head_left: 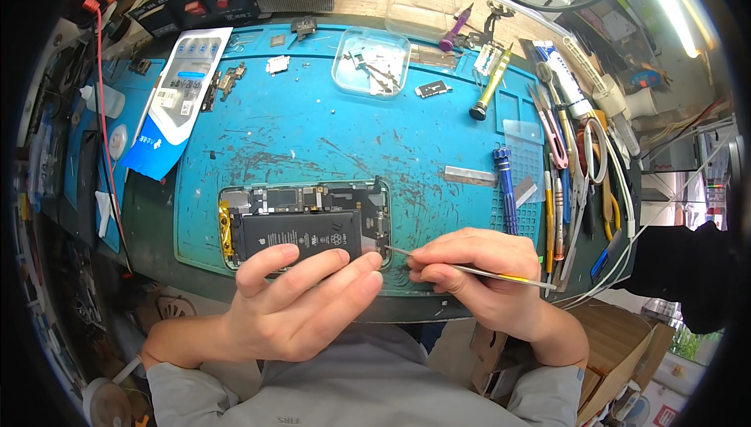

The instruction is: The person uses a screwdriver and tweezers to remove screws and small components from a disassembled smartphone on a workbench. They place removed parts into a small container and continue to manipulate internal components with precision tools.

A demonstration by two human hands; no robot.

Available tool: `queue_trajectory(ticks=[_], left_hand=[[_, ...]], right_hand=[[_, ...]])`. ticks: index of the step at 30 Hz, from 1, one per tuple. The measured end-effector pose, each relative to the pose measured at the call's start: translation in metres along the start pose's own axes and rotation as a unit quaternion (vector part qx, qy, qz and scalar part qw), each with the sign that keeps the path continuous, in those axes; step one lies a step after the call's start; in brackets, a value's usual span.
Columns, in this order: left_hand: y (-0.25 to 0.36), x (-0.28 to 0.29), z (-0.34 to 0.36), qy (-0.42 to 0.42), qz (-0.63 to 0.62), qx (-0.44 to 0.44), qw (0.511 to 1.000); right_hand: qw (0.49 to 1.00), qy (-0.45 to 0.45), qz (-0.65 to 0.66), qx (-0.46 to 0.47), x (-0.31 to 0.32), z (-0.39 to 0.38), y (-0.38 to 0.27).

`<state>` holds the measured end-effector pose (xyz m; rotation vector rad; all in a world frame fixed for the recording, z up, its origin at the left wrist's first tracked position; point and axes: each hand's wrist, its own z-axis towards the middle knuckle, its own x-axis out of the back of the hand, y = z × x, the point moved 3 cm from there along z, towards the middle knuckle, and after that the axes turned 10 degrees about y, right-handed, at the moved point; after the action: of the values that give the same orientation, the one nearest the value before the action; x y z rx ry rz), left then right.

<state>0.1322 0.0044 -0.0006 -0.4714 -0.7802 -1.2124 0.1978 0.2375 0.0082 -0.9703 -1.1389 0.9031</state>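
An opened smartphone [368,192] lies flat on the blue mat, its circuit board and connectors exposed. The black battery [301,231] sits inside the phone, with yellow tape along the phone's left end. My left hand [301,302] is open over the phone's near edge, fingers stretched out and their tips by the battery; it hides part of that edge. Between the thumb and fingers of my right hand [485,270] is a thin pointed metal tool [508,277] with a yellow patch. Its tip reaches the phone's right end, close to my left fingertips; contact cannot be told.
Beyond the phone, a clear plastic tray [371,63] holds small parts. A blue screwdriver [506,192], a yellow-green screwdriver [491,86] and a metal strip [469,175] lie right of it. Several hand tools line the mat's right edge. A blue-white packet [176,102] lies left.
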Motion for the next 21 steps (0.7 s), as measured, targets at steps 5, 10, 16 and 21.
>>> queue_trajectory(ticks=[5,10,16,21], left_hand=[[-0.001,-0.0044,0.0002,-0.009,-0.005,0.014,1.0],[0.0019,-0.0047,0.0009,-0.013,0.029,-0.006,0.999],[0.0032,-0.0073,-0.0015,0.002,0.063,-0.063,0.996],[0.0028,-0.0055,0.0032,-0.026,0.033,-0.075,0.996]], right_hand=[[1.0,-0.001,0.004,-0.002,0.0001,-0.0009,0.0018],[1.0,0.003,0.003,0.006,-0.0001,-0.0004,0.0007],[1.0,0.009,0.0,-0.003,0.0002,-0.0019,0.0009],[0.999,0.024,0.022,-0.031,0.0011,-0.0039,0.0019]])
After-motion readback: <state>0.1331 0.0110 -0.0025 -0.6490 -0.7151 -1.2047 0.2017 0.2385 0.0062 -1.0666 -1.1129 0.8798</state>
